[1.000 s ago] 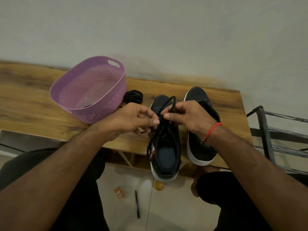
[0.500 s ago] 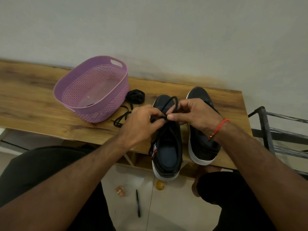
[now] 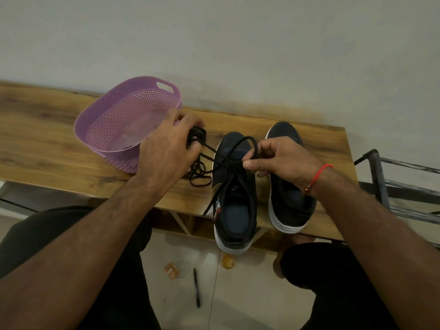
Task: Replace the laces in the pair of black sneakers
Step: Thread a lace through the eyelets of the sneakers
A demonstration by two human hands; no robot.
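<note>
Lacing the left sneaker, with its partner not yet visibly laced.

The black lace crosses that sneaker's eyelets; the right sneaker, just right of it on the wooden bench, shows no lace that can be made out. The right hand pinches a lace loop over the left sneaker's toe; the left hand, fingers curled, grips a spare lace bundle left of it, beside the purple basket.
</note>
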